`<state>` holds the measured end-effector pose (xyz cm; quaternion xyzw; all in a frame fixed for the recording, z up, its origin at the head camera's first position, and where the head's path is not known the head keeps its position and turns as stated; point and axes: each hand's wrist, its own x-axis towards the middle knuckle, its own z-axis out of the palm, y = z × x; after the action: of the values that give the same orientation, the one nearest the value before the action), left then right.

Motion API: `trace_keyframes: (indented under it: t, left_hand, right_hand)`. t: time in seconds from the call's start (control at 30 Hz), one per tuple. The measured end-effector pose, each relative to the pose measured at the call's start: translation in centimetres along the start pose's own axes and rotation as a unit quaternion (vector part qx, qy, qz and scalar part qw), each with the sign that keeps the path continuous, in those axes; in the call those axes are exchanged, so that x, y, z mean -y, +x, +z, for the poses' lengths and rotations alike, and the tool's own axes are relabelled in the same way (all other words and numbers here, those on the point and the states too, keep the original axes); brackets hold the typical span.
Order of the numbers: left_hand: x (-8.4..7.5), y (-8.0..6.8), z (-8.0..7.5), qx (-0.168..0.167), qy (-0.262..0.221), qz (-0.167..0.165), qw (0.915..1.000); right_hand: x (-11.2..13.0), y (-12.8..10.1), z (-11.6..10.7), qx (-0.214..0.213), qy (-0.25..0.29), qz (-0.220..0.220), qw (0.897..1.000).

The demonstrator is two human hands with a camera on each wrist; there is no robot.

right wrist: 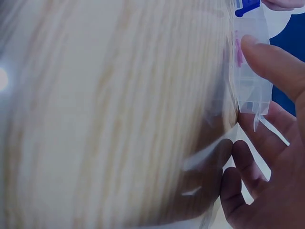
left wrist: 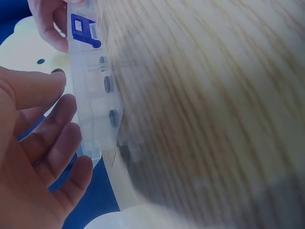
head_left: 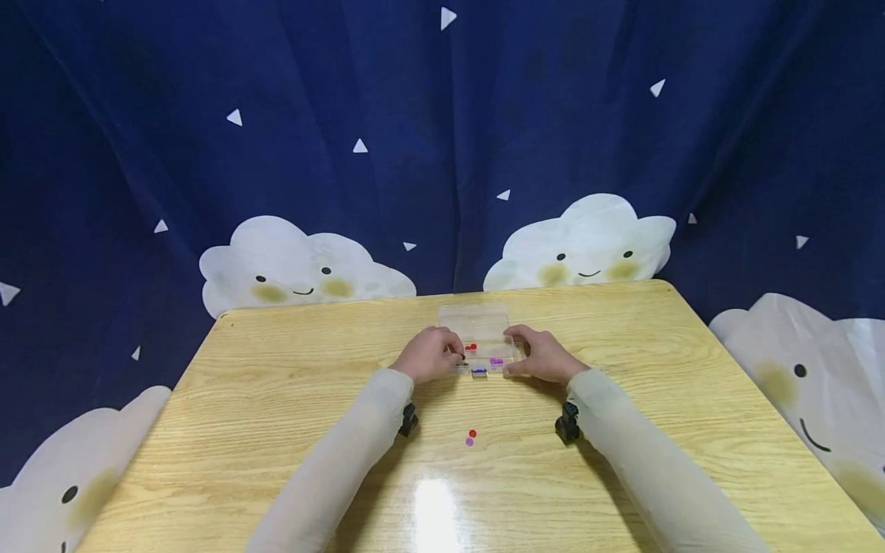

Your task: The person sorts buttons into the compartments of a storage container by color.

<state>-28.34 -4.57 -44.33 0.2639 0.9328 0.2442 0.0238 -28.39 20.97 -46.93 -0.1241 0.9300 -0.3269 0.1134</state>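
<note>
1. Desk (head_left: 622,430): a wooden surface by which all items are carried.
2. Clear compartment box (head_left: 478,338): set at the desk's far middle, lid open, and flanked by both hands.
3. Left hand (head_left: 429,355) and right hand (head_left: 542,357): fingers are curled against the box's two ends.
4. Red bead (head_left: 472,434) and purple bead (head_left: 469,442): seen touching, nearer the person.
</note>
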Motion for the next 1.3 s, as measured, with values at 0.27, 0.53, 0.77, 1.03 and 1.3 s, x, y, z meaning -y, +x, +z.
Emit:
trace_keyframes:
  t: [0.27, 0.53, 0.77, 1.03, 1.3]
  left_hand:
    - [0.3, -0.1, 0.3, -0.004, -0.001, 0.007, 1.0]
    - [0.5, -0.2, 0.2, -0.007, 0.003, 0.002, 1.0]
    - [0.6, -0.6, 0.0, -0.007, -0.005, 0.007, 0.9999]
    - [0.1, -1.5, -0.5, -0.005, -0.01, 0.023, 0.9997]
    - [-0.7, -2.8, -0.9, -0.003, -0.007, 0.06, 0.9982]
  right_hand:
    - [0.2, -0.2, 0.1, -0.008, -0.008, 0.001, 1.0]
    - [0.2, -0.3, 0.1, -0.005, -0.002, -0.011, 1.0]
    - [-0.1, -0.3, 0.1, -0.003, -0.001, -0.014, 1.0]
    - [-0.2, -0.2, 0.1, -0.007, -0.004, -0.018, 1.0]
    - [0.1, -0.1, 0.0, -0.001, -0.003, -0.003, 1.0]
